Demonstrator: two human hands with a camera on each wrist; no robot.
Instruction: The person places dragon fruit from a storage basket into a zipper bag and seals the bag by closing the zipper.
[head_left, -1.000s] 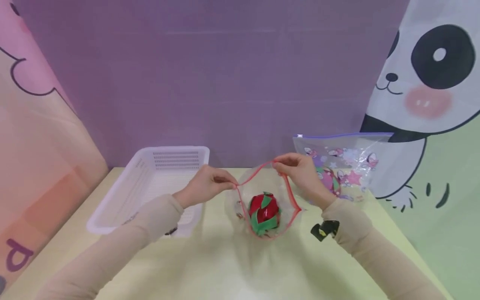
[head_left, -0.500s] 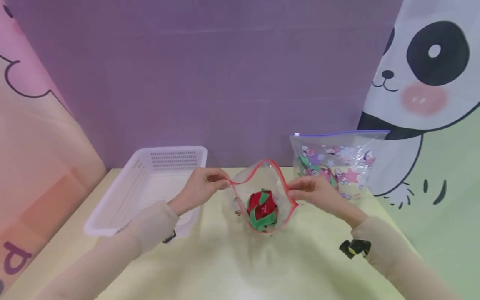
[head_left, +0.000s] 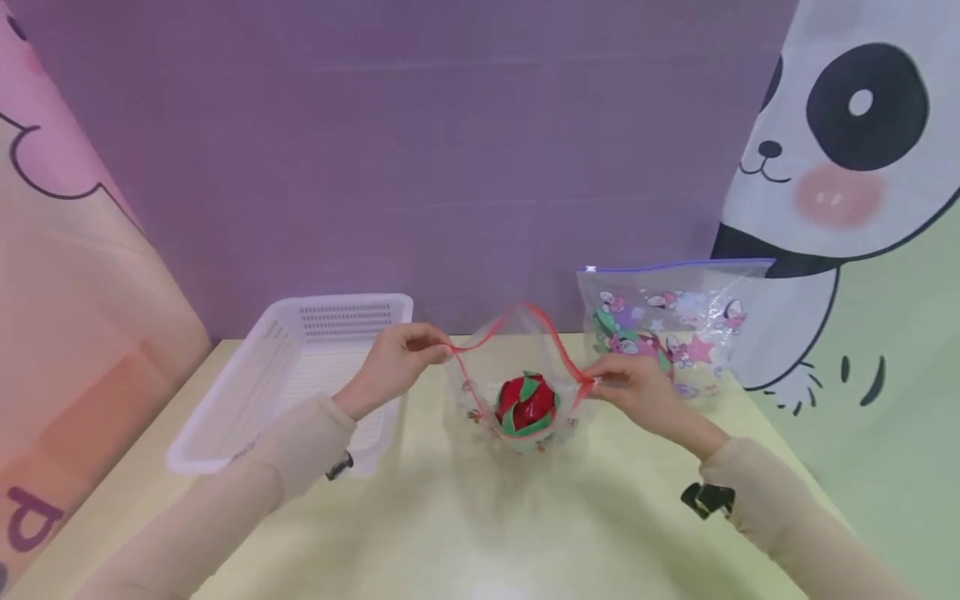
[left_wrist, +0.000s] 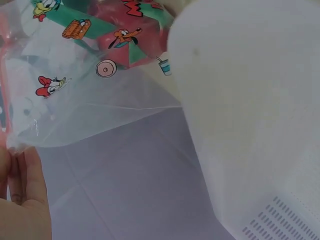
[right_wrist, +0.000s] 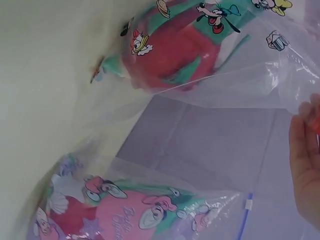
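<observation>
A clear zip bag (head_left: 551, 337) with a red zip edge and cartoon prints stands with its mouth spread wide between my hands. Inside lies a round red toy (head_left: 528, 404) with green leaf-like flaps, resembling a dragon fruit. My left hand (head_left: 396, 367) pinches the bag's left top corner; in the left wrist view the fingers (left_wrist: 34, 175) meet the corner of the film. The right top corner, by a small pale slider, is pinched by my right hand (head_left: 648, 400). In the right wrist view, that hand (right_wrist: 306, 167) shows only partly at the edge.
A white plastic basket (head_left: 225, 400) with slotted sides stands on the left, partly behind my left arm. Behind my right hand, a second zip bag (head_left: 701, 325) with a purple zip holds a red and green thing. The pale table (head_left: 487, 533) meets a purple backdrop (head_left: 450, 167).
My right hand has moved from the back of the bag's rim down to its right corner. The mouth is now stretched wider sideways, and my left hand has shifted slightly left.
</observation>
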